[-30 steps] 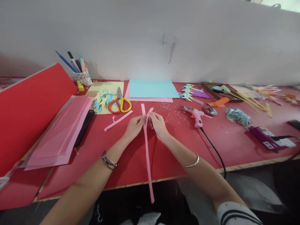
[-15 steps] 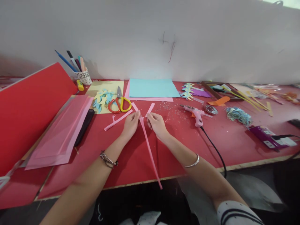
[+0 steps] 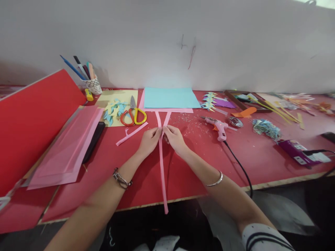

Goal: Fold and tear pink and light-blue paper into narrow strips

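A long pink paper strip (image 3: 162,170) is pinched between my two hands, its lower end hanging past the table's front edge. Above the fingers it parts into two arms that spread in a V. My left hand (image 3: 151,139) grips it from the left, thumb and fingers closed. From the other side my right hand (image 3: 175,139) pinches it too, close to the left fingertips. Left of my hands lies another pink strip (image 3: 133,134) with a small side tab. Scissors (image 3: 133,113) with one red and one yellow handle rest on a pale yellow sheet beside cut paper pieces (image 3: 114,111).
Light blue sheets (image 3: 171,98) lie at the back. On the right are a pink glue gun (image 3: 219,126) with a black cord, an orange paper piece (image 3: 244,112) and a purple power strip (image 3: 298,153). Pink sheets (image 3: 65,150) and a pen cup (image 3: 93,85) are leftward.
My hands have drawn together at the strip. Its two upper arms now stand closer and point more upward, and the long tail has swung left to hang nearly straight.
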A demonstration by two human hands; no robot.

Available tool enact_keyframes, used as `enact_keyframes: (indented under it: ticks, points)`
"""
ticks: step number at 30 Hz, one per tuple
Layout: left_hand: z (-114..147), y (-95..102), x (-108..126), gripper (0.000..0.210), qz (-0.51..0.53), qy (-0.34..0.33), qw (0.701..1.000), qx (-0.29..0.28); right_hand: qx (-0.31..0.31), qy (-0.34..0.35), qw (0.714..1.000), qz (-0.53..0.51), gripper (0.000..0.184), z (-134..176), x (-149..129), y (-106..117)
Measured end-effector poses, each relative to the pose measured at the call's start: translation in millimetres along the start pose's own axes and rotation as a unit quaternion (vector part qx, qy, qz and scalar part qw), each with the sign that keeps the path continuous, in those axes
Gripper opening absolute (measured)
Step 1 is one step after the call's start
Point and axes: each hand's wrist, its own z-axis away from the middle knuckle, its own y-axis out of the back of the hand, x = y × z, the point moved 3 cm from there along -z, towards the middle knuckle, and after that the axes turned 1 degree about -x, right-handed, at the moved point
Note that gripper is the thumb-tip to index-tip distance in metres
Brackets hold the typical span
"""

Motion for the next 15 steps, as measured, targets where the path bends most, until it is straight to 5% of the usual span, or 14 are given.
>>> enact_keyframes:
  ticks: [7, 15]
  points:
    - [-0.1, 4.6, -2.4, 0.035, 0.012, 0.007, 0.999, 0.045, 0.019, 0.019, 1.0, 0.017, 0.032, 1.2, -0.2, 2.5]
    - [0.6, -3.5, -0.4, 0.032, 0.015, 0.01, 0.999, -0.03, 0.047, 0.02, 0.998, -0.032, 0.034, 0.4, 0.8, 6.7]
